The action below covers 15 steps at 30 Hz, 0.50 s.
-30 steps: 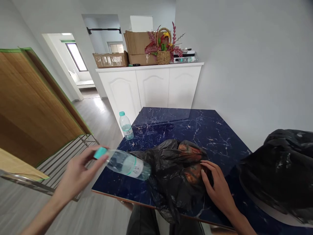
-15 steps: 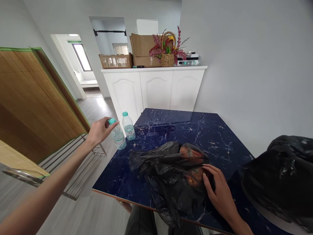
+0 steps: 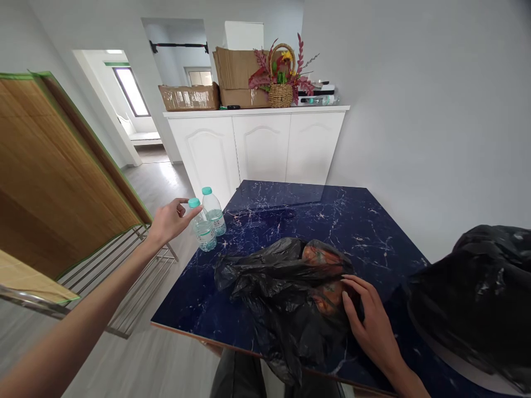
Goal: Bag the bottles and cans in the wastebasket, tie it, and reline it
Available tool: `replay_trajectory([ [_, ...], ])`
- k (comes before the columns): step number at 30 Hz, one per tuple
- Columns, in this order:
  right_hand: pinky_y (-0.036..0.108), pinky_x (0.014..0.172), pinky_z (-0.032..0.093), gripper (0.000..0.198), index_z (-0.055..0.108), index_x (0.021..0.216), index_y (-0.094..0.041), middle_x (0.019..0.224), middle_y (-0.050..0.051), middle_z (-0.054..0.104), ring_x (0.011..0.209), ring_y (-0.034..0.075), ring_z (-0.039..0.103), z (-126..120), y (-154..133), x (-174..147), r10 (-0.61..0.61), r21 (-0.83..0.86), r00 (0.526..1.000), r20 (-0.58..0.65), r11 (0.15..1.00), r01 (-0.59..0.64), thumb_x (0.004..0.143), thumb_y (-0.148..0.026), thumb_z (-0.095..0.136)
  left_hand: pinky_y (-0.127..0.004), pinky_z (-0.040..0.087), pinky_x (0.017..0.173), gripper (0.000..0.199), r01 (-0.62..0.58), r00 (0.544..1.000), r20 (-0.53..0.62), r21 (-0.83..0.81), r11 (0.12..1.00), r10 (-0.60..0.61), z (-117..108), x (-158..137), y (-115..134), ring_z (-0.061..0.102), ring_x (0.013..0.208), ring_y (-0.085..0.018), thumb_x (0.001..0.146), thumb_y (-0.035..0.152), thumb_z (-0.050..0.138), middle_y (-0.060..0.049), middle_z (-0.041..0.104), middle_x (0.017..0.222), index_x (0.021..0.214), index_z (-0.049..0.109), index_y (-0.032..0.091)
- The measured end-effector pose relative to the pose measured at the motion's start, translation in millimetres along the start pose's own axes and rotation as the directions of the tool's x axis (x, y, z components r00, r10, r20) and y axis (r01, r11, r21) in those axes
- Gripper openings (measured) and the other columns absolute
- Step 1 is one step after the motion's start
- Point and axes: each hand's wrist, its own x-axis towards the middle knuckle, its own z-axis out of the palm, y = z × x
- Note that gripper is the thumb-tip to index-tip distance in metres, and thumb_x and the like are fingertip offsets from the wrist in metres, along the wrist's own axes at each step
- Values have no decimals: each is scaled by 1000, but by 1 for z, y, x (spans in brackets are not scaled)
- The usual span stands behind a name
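My left hand (image 3: 169, 222) has its thumb and forefinger at the teal cap of a clear water bottle (image 3: 204, 234), which stands upright at the table's left edge. Just behind it, partly covered by it, is a second water bottle (image 3: 217, 218) of the same kind. A crumpled thin black plastic bag (image 3: 282, 276) lies near the front of the table, with orange-red items showing dimly through it; I cannot make out what they are. At the bag's right side rests my right hand (image 3: 369, 320), fingers curved and apart, fingertips touching the plastic without gripping it.
The dark blue marble-patterned table (image 3: 290, 210) reaches toward a white cabinet (image 3: 261, 143) bearing cardboard boxes (image 3: 191, 98) and a flower basket (image 3: 281, 95). At right sits a large black plastic-covered object (image 3: 477, 298). A metal rack (image 3: 145, 293) stands left, below a bamboo mat (image 3: 66, 177).
The front bottle has shifted right, closer to the rear one, with my left hand at its cap. My right hand stays by the bag. The view has tilted slightly.
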Motion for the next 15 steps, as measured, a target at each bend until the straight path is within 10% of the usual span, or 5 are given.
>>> replay_trajectory([
  [10,63,113,47,31,58,133,-31,138,13,62,137,37,55,-19,-56,9,-268,-108,963,-27,958,264,105,-42,60,-31,43,65,55,-103,963,-255,-69,992,83,-24,-78,19,54,64,-18,97,61,58,3,53,76,130,58,17],
  [13,71,120,38,43,62,129,-30,147,14,58,147,43,45,-13,-87,11,-320,-175,937,137,924,341,95,-56,71,-28,43,61,35,-281,960,-61,-196,940,274,-15,-129,44,53,60,-16,102,54,53,4,53,69,110,65,22],
  [15,76,124,29,41,65,122,-29,151,14,56,152,46,38,-5,-99,11,-352,-227,911,216,889,398,93,-55,75,-27,47,64,29,-411,835,222,-356,839,503,-4,-161,63,59,64,-15,106,47,51,2,61,75,102,69,24],
])
